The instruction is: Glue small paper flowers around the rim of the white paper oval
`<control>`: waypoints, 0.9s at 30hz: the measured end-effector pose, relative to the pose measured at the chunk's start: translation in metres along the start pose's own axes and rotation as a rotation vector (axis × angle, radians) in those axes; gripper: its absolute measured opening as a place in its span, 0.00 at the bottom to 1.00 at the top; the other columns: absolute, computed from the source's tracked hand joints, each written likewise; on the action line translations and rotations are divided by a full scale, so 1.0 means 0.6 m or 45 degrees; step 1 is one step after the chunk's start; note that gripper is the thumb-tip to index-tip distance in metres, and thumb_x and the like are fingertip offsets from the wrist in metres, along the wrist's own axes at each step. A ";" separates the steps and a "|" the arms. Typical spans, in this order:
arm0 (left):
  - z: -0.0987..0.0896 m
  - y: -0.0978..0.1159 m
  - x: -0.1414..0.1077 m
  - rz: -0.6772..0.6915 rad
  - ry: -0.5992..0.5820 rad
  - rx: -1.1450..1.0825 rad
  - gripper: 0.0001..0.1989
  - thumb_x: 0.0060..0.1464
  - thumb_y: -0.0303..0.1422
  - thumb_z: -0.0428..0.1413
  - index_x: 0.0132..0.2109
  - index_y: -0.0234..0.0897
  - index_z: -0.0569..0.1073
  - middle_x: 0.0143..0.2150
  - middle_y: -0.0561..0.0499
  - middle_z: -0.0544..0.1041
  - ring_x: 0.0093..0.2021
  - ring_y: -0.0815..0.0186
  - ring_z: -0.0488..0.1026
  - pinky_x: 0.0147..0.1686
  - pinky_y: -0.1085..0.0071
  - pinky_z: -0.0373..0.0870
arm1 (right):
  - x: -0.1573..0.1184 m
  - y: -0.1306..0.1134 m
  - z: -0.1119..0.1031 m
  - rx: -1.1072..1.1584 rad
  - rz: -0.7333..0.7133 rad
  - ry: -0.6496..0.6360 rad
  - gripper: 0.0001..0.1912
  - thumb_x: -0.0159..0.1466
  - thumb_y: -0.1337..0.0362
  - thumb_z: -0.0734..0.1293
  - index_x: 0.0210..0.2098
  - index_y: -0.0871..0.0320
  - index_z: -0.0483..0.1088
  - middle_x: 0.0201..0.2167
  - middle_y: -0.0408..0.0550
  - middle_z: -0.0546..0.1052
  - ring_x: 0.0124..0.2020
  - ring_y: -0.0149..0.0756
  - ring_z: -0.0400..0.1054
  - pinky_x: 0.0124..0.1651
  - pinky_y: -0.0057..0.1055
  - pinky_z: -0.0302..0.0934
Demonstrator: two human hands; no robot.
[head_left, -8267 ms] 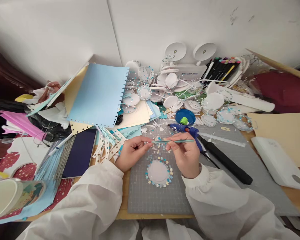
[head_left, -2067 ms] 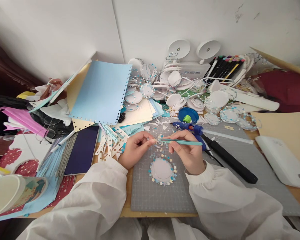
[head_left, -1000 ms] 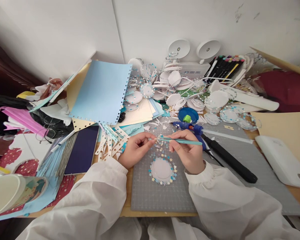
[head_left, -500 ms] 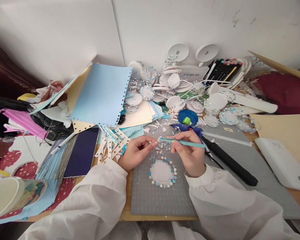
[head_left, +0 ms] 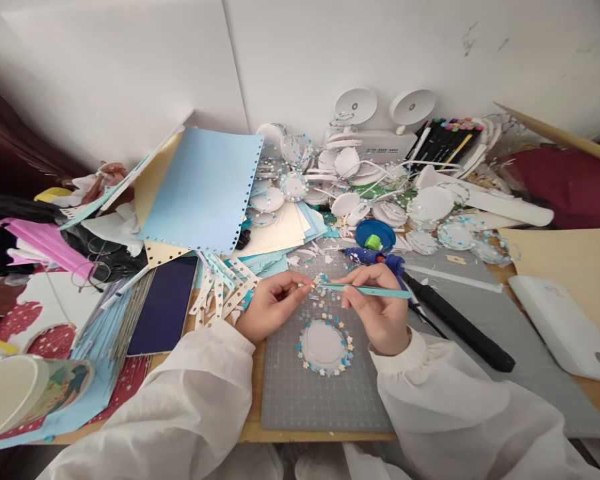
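Note:
My right hand (head_left: 380, 308) grips teal tweezers (head_left: 380, 291), their prongs pressed together and pointing left. The tips reach almost to the fingertips of my left hand (head_left: 276, 303), which is closed in a pinch. Whatever tiny piece sits in that pinch is too small to make out. Below both hands a white round disc (head_left: 323, 345), ringed with blue and cream paper stars, lies flat on the grey cutting mat (head_left: 325, 407). Loose paper stars (head_left: 323, 307) are scattered between the disc and the tweezers.
A blue glue gun (head_left: 365, 257) lies beyond my right hand, by a blue lid (head_left: 376, 233). A black stick-like tool (head_left: 460, 323) is to the right, a phone (head_left: 163, 303) to the left. White discs (head_left: 347, 162) pile up at the back, beside punched blue paper (head_left: 205, 190).
The tweezers' prongs were apart and are now pressed together, with the tips slightly lower and nearer my left fingertips. My left hand and the disc have stayed in place.

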State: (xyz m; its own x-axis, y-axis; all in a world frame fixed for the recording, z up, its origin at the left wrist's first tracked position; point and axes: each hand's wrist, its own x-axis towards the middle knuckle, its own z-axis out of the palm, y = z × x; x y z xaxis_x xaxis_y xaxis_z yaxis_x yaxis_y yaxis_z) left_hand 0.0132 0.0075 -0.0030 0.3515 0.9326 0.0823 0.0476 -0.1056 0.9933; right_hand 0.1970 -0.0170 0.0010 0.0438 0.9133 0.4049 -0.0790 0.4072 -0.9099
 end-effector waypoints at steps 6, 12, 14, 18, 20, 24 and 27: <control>0.000 0.000 0.002 -0.003 -0.013 0.015 0.17 0.56 0.44 0.56 0.39 0.32 0.75 0.19 0.57 0.58 0.20 0.73 0.51 0.21 0.74 0.46 | -0.003 0.000 0.000 -0.009 0.001 -0.035 0.07 0.62 0.66 0.67 0.34 0.55 0.62 0.33 0.45 0.73 0.21 0.26 0.65 0.26 0.30 0.66; 0.000 -0.003 0.002 -0.002 -0.019 0.034 0.17 0.56 0.44 0.56 0.39 0.32 0.75 0.19 0.58 0.58 0.20 0.74 0.51 0.20 0.75 0.46 | -0.004 0.002 -0.001 -0.023 -0.007 -0.048 0.07 0.62 0.64 0.67 0.34 0.55 0.62 0.33 0.45 0.73 0.21 0.27 0.66 0.27 0.31 0.67; 0.000 -0.003 0.001 -0.008 -0.019 0.039 0.17 0.56 0.44 0.56 0.39 0.32 0.75 0.19 0.58 0.58 0.20 0.74 0.51 0.20 0.75 0.46 | -0.004 0.002 -0.001 -0.027 0.000 -0.065 0.07 0.62 0.65 0.67 0.34 0.55 0.62 0.33 0.45 0.73 0.22 0.27 0.66 0.27 0.30 0.67; 0.000 -0.002 0.001 -0.019 -0.023 0.044 0.17 0.56 0.44 0.56 0.39 0.32 0.75 0.19 0.58 0.57 0.20 0.74 0.50 0.20 0.75 0.45 | -0.005 0.002 -0.001 -0.036 0.011 -0.072 0.06 0.62 0.66 0.66 0.34 0.55 0.62 0.33 0.45 0.73 0.22 0.27 0.67 0.28 0.30 0.66; 0.000 -0.002 0.001 -0.019 -0.027 0.043 0.17 0.56 0.44 0.56 0.39 0.32 0.75 0.19 0.58 0.57 0.20 0.74 0.50 0.20 0.75 0.45 | -0.005 0.002 -0.001 -0.052 0.003 -0.069 0.06 0.62 0.66 0.66 0.34 0.55 0.62 0.31 0.44 0.72 0.22 0.27 0.67 0.29 0.31 0.67; 0.000 -0.002 0.001 -0.021 -0.033 0.027 0.17 0.55 0.44 0.56 0.39 0.32 0.75 0.19 0.58 0.57 0.20 0.74 0.50 0.20 0.75 0.45 | -0.005 0.004 -0.002 -0.103 -0.007 -0.068 0.07 0.62 0.65 0.67 0.34 0.54 0.62 0.27 0.42 0.69 0.23 0.30 0.68 0.29 0.32 0.68; 0.000 -0.003 0.001 -0.025 -0.039 0.030 0.17 0.56 0.44 0.56 0.40 0.32 0.75 0.19 0.58 0.57 0.20 0.74 0.50 0.20 0.75 0.45 | -0.005 0.005 -0.002 -0.126 -0.022 -0.069 0.07 0.62 0.65 0.67 0.34 0.54 0.62 0.25 0.41 0.68 0.24 0.32 0.69 0.28 0.32 0.67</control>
State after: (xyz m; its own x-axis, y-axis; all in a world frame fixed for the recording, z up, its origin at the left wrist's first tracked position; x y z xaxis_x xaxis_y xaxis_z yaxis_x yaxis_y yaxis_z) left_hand 0.0134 0.0083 -0.0046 0.3789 0.9235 0.0600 0.0768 -0.0960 0.9924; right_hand 0.1979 -0.0187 -0.0031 -0.0099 0.9065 0.4222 0.0203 0.4223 -0.9062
